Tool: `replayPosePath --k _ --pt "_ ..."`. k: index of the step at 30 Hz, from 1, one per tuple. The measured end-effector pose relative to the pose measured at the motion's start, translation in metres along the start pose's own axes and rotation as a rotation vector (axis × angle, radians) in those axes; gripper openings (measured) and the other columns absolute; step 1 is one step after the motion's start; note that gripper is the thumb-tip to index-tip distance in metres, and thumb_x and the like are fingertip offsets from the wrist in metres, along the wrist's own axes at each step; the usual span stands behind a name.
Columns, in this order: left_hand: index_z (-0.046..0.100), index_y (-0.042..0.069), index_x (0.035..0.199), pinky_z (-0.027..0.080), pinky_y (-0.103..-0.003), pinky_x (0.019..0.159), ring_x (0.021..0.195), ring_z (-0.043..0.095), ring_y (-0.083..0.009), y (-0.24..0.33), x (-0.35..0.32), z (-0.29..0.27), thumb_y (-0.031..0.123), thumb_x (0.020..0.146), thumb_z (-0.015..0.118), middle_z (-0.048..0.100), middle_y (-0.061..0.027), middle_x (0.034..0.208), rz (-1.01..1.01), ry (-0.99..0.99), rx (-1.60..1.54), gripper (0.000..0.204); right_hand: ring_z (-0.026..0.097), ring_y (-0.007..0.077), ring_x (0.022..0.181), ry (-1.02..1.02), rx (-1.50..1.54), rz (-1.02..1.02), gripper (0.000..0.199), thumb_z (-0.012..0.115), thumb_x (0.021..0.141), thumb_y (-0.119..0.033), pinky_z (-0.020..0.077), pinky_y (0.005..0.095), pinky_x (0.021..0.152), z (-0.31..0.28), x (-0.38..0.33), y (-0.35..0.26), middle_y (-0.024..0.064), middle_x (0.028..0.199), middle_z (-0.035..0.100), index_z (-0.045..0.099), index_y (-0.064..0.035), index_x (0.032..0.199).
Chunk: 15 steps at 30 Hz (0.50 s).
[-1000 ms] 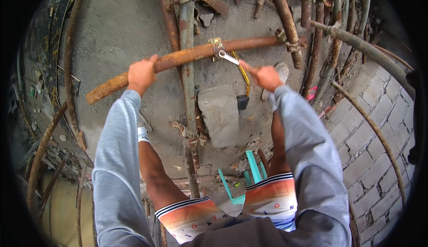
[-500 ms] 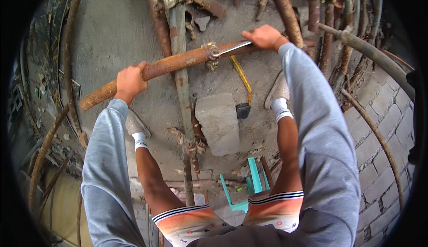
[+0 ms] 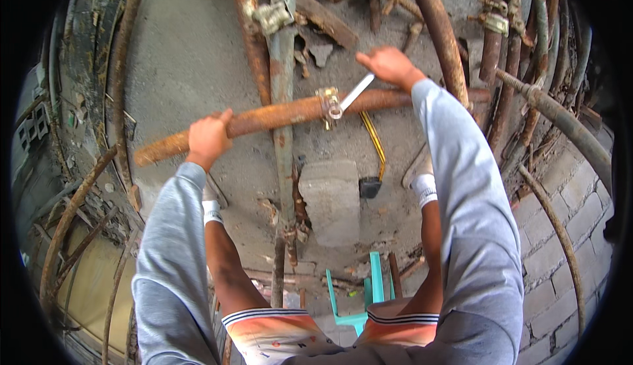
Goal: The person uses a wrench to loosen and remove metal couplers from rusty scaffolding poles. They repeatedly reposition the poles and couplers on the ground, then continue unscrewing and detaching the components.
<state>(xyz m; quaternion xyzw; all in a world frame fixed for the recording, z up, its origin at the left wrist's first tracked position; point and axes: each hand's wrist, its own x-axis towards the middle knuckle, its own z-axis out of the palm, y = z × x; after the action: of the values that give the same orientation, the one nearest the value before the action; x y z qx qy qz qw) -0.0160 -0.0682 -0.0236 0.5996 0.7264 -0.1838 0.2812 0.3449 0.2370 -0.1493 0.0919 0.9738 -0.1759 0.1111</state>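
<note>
A rusty steel pipe [image 3: 277, 116] lies crosswise in front of me, over an upright grey-green pipe [image 3: 283, 75]. My left hand [image 3: 210, 141] is wrapped round it near its left end. A scaffold clamp [image 3: 328, 103] sits around the pipe right of the crossing. My right hand [image 3: 389, 67] is closed on the far end of a silver wrench [image 3: 358, 93], whose other end is on the clamp's nut. The wrench slants up to the right above the pipe; part of its handle is hidden in my fingers.
Below the pipe lie a concrete block [image 3: 330, 203] and a yellow tape measure [image 3: 374, 142] with its black case. A second clamp [image 3: 273, 17] is on the upright pipe. Rusty pipes [image 3: 435, 29] crowd the right, and a turquoise plastic chair [image 3: 376, 279] stands near my legs.
My right hand has swung the wrench upward around the clamp, so it now slants more steeply. My left hand keeps its hold on the pipe; the whole view has shifted somewhat.
</note>
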Motion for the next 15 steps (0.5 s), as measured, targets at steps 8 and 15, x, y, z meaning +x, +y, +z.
replayPosePath --k 8,15 --pt "0.065 0.02 0.126 0.059 -0.047 0.074 0.085 0.073 -0.0347 0.011 -0.001 0.014 0.014 0.069 0.079 0.074 -0.0113 0.093 -0.063 -0.023 -0.039 0.059 0.073 0.0337 0.072 -0.352 -0.089 0.065 0.015 0.057 0.094 -0.019 0.0554 0.0463 0.061 -0.104 -0.038 -0.036 0.0108 0.074 0.071 0.061 -0.0132 0.107" --pt "0.064 0.021 0.127 0.059 -0.048 0.076 0.089 0.073 -0.0357 0.01 -0.002 0.013 0.014 0.07 0.077 0.074 -0.0121 0.097 -0.048 -0.03 -0.04 0.059 0.074 0.0317 0.069 -0.279 -0.093 0.335 0.012 0.055 0.094 -0.019 0.0563 0.0474 0.06 -0.076 -0.086 -0.071 0.0117 0.069 0.07 0.061 -0.0153 0.104"
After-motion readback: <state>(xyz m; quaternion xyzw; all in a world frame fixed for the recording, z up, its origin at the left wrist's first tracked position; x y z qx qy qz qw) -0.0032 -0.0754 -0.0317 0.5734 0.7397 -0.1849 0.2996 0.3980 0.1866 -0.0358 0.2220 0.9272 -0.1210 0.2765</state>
